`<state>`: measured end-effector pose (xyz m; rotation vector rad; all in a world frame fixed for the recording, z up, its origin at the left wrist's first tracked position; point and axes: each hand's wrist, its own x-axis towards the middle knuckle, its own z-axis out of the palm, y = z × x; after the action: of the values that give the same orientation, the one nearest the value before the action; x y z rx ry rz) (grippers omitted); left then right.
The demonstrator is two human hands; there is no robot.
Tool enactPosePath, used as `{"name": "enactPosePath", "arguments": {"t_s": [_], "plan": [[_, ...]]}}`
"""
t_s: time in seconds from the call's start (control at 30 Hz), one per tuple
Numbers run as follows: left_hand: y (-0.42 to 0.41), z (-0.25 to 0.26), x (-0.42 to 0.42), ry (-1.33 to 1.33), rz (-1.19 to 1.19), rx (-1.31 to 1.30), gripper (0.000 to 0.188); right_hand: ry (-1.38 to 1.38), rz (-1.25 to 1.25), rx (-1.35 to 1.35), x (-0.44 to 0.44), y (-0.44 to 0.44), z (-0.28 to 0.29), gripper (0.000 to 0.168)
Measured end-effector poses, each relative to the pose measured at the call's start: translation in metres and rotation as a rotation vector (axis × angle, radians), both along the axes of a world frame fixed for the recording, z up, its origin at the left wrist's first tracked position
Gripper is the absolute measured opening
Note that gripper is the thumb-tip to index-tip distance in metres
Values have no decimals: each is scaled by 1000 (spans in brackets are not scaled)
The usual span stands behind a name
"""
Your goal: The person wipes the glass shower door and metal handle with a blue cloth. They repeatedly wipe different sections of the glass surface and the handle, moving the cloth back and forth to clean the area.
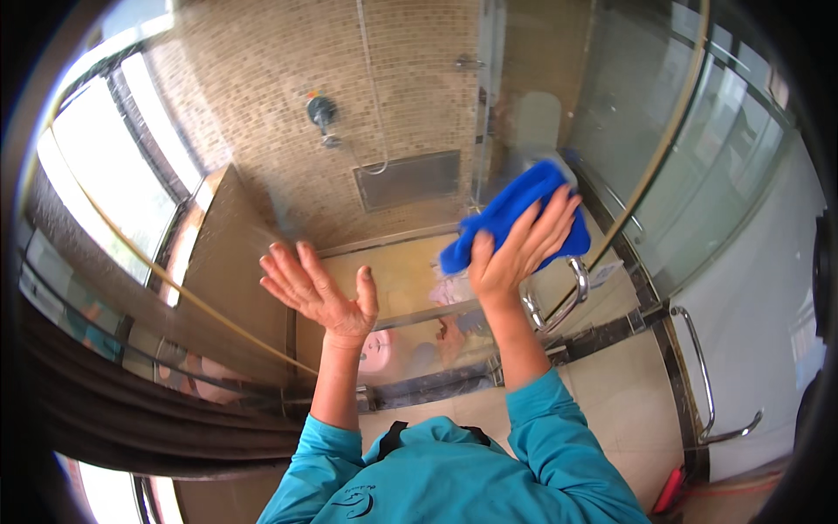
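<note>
My right hand (514, 252) presses a blue cloth (510, 213) with spread fingers against what looks like a clear glass shower panel (419, 334). Just below the cloth is a curved chrome door handle (579, 288). To the left, my left hand (324, 288) is raised with its fingers apart and holds nothing. It is at or near the glass; I cannot tell whether it touches. Through the glass show a shower valve (321, 111) on a mosaic-tiled wall and a pale pink thing (375, 350) on the floor.
Another glass door with a chrome handle (697, 373) stands at the right. A dark curtain (144, 406) hangs at the lower left, below a bright window (108, 170). A toilet (540, 124) is visible behind the glass. A dark stone sill (432, 391) crosses the floor; a red object (668, 490) lies lower right.
</note>
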<state>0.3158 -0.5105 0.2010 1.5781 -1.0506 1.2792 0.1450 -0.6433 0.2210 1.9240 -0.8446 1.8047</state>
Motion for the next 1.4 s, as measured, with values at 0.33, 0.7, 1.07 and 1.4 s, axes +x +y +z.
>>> {"name": "enactPosePath", "arguments": {"t_s": [0.33,0.7,1.07,1.4], "plan": [[0,-5,1,20,-20,-3,74,220,84,34,16,18,-89,56],[3,-9,-1,24,-51,39,67,124,6,-109,66,49,23,67],[18,-13,-1,45,-331,47,68,211,101,-75,46,39,-51,51],[25,-18,2,43,-346,127,70,196,66,-128,84,67,42,58]]}}
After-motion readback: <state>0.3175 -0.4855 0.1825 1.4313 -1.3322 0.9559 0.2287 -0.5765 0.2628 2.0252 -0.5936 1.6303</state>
